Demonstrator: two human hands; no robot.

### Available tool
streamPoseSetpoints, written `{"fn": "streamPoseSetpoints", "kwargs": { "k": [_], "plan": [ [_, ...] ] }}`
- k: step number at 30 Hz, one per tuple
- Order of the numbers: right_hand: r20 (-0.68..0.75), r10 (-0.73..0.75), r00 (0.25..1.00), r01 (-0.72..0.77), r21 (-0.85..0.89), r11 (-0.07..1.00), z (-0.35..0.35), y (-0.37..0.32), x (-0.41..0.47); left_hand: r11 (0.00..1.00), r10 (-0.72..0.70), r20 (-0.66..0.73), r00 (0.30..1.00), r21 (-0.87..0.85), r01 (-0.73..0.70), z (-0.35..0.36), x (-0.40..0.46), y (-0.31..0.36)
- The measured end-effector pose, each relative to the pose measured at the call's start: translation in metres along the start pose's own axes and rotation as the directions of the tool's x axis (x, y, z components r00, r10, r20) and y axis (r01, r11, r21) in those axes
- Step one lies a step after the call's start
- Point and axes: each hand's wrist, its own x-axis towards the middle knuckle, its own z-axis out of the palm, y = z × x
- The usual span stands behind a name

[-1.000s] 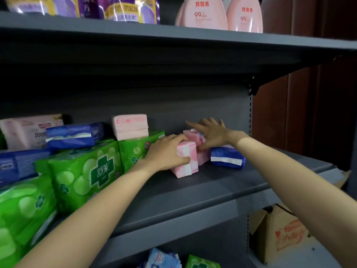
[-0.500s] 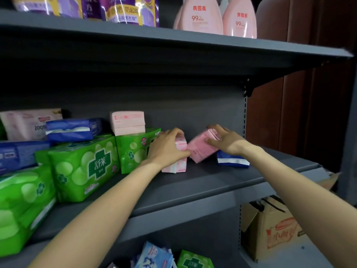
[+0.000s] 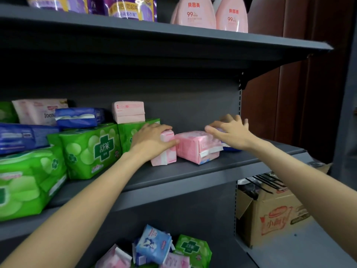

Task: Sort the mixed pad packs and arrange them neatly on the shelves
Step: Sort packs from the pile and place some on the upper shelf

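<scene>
On the middle shelf [image 3: 193,171], far left, I see a big green pack [image 3: 23,182] at the front edge with a blue pack [image 3: 21,137] lying above and behind it. Next comes a second green pack [image 3: 88,151] standing upright, a dark blue pack [image 3: 79,117] resting behind its top and a pale pink pack [image 3: 36,111] leaning at the back. A third green pack [image 3: 133,132] stands just beside, with a pink box [image 3: 128,112] stacked on top of it.

My left hand [image 3: 152,140] wraps over a small pink pack [image 3: 166,153], fingers curled over its top and thumb against its side; that pack stands upright, pressed near the third green pack. Touching it on the right lies a larger pink pack [image 3: 195,146], flat and slightly skewed toward the shelf edge. My right hand [image 3: 231,130] hovers over that pack's far end, fingers loosely spread and blurred; the fingertips seem to touch something pale, but I cannot tell whether they have hold of anything. A navy pack [image 3: 229,147] peeks out beneath that wrist, mostly hidden.

Overhead, purple bags [image 3: 123,6] and pink bottles [image 3: 210,14] sit on the top shelf [image 3: 173,41]. Below, loose packs [image 3: 154,246] lie heaped on the bottom shelf, and a cardboard box [image 3: 270,215] stands open on the floor to the right.
</scene>
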Motion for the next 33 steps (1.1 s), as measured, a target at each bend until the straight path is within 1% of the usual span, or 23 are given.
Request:
{"fn": "streamPoseSetpoints", "kwargs": {
  "k": [1,3,5,6,8,12,14,15,17,19,20,22,23,25,27,30,33],
  "plan": [
    [0.006,0.022,1.0,-0.022,-0.025,0.999,0.0,0.008,0.004,1.0,0.011,0.004,1.0,-0.002,-0.011,-0.002,-0.002,0.002],
    [0.087,0.106,0.991,-0.103,-0.033,0.994,0.003,0.022,0.011,0.999,0.042,-0.013,0.999,-0.01,-0.042,-0.004,-0.008,0.006],
    [0.179,0.177,0.968,-0.181,0.001,0.984,0.005,0.027,0.014,0.997,0.071,-0.046,0.996,0.016,-0.07,-0.007,-0.014,0.012],
    [0.205,0.177,0.963,-0.188,0.035,0.981,0.007,0.028,0.013,0.996,0.085,-0.054,0.995,0.044,-0.082,-0.009,-0.016,0.015],
    [0.199,0.134,0.971,-0.161,0.126,0.979,0.01,0.028,0.012,0.992,0.099,-0.049,0.994,0.086,-0.094,-0.011,-0.02,0.024],
    [0.107,0.039,0.993,-0.059,0.187,0.981,0.012,0.022,-0.002,0.971,0.095,-0.032,0.995,0.221,-0.086,-0.01,-0.02,0.045],
    [0.074,-0.027,0.997,0.009,0.241,0.97,0.008,0.018,-0.016,0.969,0.075,-0.022,0.997,0.24,-0.068,-0.01,-0.018,0.05],
    [0.071,-0.057,0.996,0.036,0.274,0.961,0.005,0.019,-0.022,0.976,0.07,-0.007,0.997,0.207,-0.068,-0.01,-0.017,0.05],
    [0.059,-0.089,0.994,0.066,0.317,0.946,0.0,0.024,-0.03,0.993,0.098,0.016,0.995,0.069,-0.099,-0.01,-0.016,0.043],
    [0.012,-0.047,0.999,0.041,0.336,0.941,-0.001,0.032,-0.033,0.988,0.111,-0.012,0.994,-0.106,-0.112,-0.008,-0.017,0.032],
    [-0.005,0.0,1.0,0.002,0.343,0.94,0.001,0.036,-0.033,0.978,0.077,-0.027,0.997,-0.192,-0.08,-0.007,-0.018,0.027],
    [0.045,0.103,0.994,-0.112,0.345,0.932,0.003,0.038,-0.033,0.929,-0.041,-0.005,0.999,-0.368,0.036,-0.006,-0.022,0.02],
    [0.094,0.118,0.989,-0.144,0.352,0.925,0.004,0.037,-0.033,0.891,-0.086,0.02,0.996,-0.446,0.085,-0.005,-0.023,0.018],
    [0.146,0.067,0.987,-0.123,0.416,0.901,0.007,0.034,-0.033,0.819,-0.112,0.054,0.992,-0.56,0.123,0.001,-0.025,0.017],
    [0.119,0.011,0.993,-0.065,0.46,0.886,0.009,0.03,-0.034,0.782,-0.108,0.032,0.994,-0.615,0.105,0.008,-0.027,0.02],
    [0.013,-0.042,0.999,0.032,0.46,0.887,0.009,0.02,-0.042,0.767,-0.14,-0.057,0.988,-0.638,0.072,0.015,-0.028,0.022],
    [-0.098,-0.065,0.993,0.104,0.474,0.874,0.007,0.012,-0.052,0.754,-0.135,-0.13,0.982,-0.656,0.016,0.016,-0.033,0.022]
  ]
}}
